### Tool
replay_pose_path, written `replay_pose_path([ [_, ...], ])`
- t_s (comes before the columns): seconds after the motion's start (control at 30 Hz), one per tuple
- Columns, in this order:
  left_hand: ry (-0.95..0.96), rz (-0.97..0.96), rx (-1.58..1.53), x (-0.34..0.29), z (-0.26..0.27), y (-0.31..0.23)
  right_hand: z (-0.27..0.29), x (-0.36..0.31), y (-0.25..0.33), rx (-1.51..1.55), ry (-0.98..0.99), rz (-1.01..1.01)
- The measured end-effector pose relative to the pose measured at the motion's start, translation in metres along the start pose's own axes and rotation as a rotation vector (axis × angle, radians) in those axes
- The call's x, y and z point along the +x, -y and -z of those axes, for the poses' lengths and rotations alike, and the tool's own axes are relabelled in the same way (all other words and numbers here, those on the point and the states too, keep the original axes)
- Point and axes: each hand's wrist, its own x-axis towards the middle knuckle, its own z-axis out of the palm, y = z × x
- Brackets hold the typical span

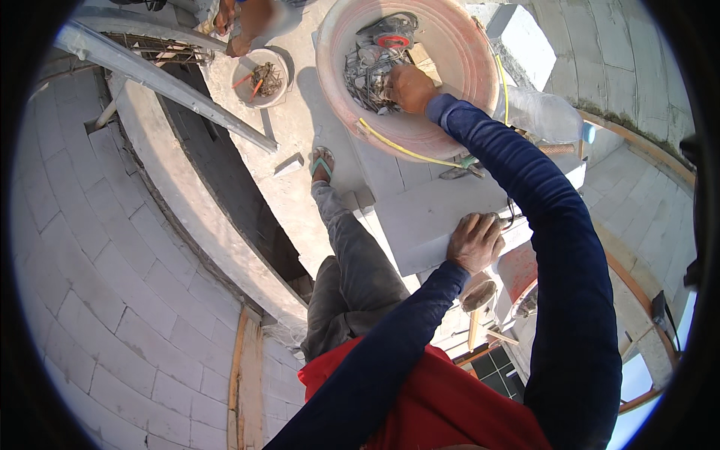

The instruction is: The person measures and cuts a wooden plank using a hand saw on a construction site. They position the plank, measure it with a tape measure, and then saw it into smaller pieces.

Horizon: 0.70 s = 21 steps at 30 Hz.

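Observation:
My right hand (412, 88) reaches into a large, pale pinkish round tub (469, 112), its fingers closed at a heap of metal bits (361, 82) that look like nails. What they pinch is hidden. Beside the heap in the tub lie a dark tool with a red round part (393, 40) and a tan flat piece (424, 63). My left hand (476, 244) rests with curled fingers on a light grey block (427, 232), nearer to me. A thin dark curved object (511, 213) shows by its fingertips; whatever lies under the fingers cannot be made out.
A yellow hose-like strip (390, 142) runs around the tub. Right of it stand a white block (521, 45) and a clear plastic bottle (547, 116). Another person's hands (238, 45) are near a small bucket (262, 79). A metal bar (172, 90) crosses above a dark gap (225, 172) at left.

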Motion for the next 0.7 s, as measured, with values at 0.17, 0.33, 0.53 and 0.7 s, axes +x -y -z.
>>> replay_pose_path([
  [0.17, 0.027, 0.016, 0.002, 0.003, 0.007, -0.003, 0.002, 0.0, 0.022, -0.022, 0.025, -0.12],
  [0.33, 0.002, -0.039, 0.011, 0.009, 0.017, -0.004, 0.006, -0.008, 0.029, -0.001, 0.02, -0.071],
  [0.53, 0.082, -0.07, 0.035, 0.006, 0.016, -0.001, -0.007, -0.014, 0.025, -0.09, -0.158, 0.115],
  [0.7, 0.155, -0.054, 0.051, 0.0, 0.012, 0.0, -0.002, -0.005, 0.022, -0.099, -0.113, 0.069],
])
